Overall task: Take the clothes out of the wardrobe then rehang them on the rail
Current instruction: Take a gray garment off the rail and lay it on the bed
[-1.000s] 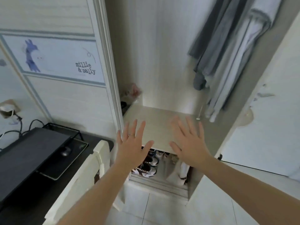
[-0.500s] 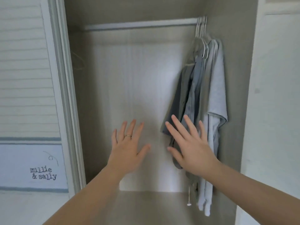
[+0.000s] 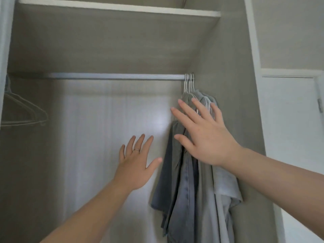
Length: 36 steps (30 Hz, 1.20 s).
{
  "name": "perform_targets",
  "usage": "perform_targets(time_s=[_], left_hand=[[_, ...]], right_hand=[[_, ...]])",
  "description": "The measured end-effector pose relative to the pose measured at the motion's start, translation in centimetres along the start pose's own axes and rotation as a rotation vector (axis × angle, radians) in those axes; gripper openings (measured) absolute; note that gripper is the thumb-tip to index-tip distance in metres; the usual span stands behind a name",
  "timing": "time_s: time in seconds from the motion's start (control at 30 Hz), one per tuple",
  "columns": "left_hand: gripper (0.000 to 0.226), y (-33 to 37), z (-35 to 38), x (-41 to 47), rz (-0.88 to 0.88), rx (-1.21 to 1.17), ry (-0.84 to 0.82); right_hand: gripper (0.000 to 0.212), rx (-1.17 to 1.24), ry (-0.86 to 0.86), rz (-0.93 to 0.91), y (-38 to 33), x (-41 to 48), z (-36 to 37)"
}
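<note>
- Empty hangers (image 3: 24, 111) at far left could snag a swinging sleeve.
- Left hand (image 3: 135, 165), fingers spread, holds nothing, below the rail (image 3: 114, 76).
- Right hand (image 3: 205, 135), also open, is in front of grey shirts (image 3: 184, 190) bunched at the rail's right end; grabbing cloth, not the hanger hooks (image 3: 189, 81), may drag shirts off.

Rail (image 3: 114, 76): metal look, silver, fine lengthwise ribs, matt.
Hangers (image 3: 189, 84): thin, white, smooth, coated-wire look.
Clothes (image 3: 189, 190): cloth, grey, matt, soft folds; one blue-grey piece slightly satiny.
Back panel (image 3: 98, 137): pale wood-grain laminate look, smooth, faint sheen.
Shelf (image 3: 122, 7): same grain underneath, white smooth edge.
Door (image 3: 289, 120): white, smooth, matt.
Ring (image 3: 136, 149): metal, shiny.
Spare hangers (image 3: 24, 114): thin wire, material unclear.
</note>
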<state>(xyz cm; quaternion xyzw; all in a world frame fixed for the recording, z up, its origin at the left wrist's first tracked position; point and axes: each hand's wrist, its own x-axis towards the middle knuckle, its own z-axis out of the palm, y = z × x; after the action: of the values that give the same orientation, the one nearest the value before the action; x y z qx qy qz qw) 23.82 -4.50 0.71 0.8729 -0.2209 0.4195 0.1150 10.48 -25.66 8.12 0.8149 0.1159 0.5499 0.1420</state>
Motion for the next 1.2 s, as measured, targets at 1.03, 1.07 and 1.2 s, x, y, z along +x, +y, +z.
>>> perform_targets(time_s=[1.03, 1.07, 1.2], left_hand=[[0.058, 1.4, 14.5, 35.6, 0.192, -0.717, 0.081], [0.055, 1.7, 14.8, 36.1, 0.199, -0.747, 0.084], [0.045, 1.9, 15.8, 37.9, 0.198, -0.798, 0.156]], right_hand=[[0.025, -0.556, -0.324, 0.373, 7.1, 16.3, 9.8], [0.023, -0.565, -0.332, 0.380, 7.3, 16.5, 9.9], [0.014, -0.655, -0.303, 0.408, 7.4, 17.5, 10.7]])
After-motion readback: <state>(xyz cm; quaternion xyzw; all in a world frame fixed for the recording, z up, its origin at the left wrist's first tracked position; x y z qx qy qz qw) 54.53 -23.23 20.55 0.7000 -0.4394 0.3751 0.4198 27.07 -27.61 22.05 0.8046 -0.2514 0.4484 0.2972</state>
